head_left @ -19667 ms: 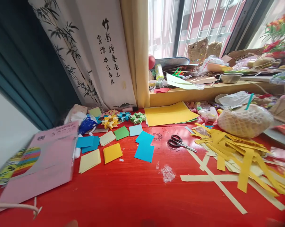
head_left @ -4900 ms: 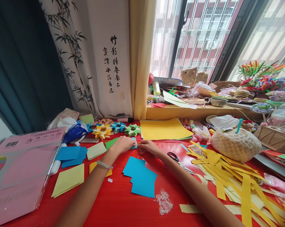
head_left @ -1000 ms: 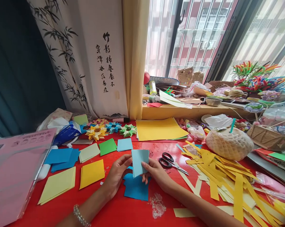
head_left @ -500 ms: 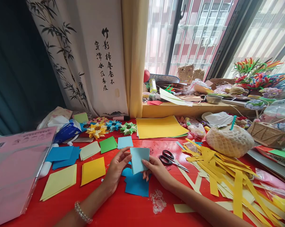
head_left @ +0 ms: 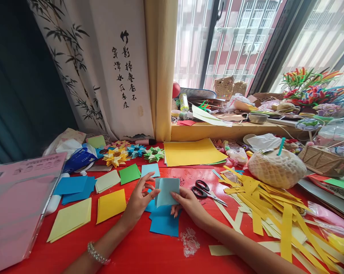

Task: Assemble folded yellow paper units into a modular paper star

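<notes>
My right hand [head_left: 189, 203] pinches a few light blue paper squares [head_left: 168, 190] by their right edge, thumb in front. The squares are held up over the table, slightly fanned out to the left. At their left edge is my left hand [head_left: 139, 198], its fingers raised and apart and its thumb tip at or against the paper. Below the held paper lie darker blue paper squares [head_left: 164, 224], partly covered by it. Black-handled scissors [head_left: 207, 192] rest partly opened just right of my right hand.
Yellow squares [head_left: 111, 205], pale yellow squares [head_left: 70, 219] and a green square [head_left: 130, 174] lie to the left. Yellow paper strips [head_left: 263, 201] heap at the right near a netted round object [head_left: 277, 169]. Folded paper stars [head_left: 116, 156] and yellow sheets [head_left: 193, 153] lie behind.
My left fingers have loosened from the light blue squares and lifted apart. The squares have spread slightly, a rear one showing at the left. My right hand keeps its pinch.
</notes>
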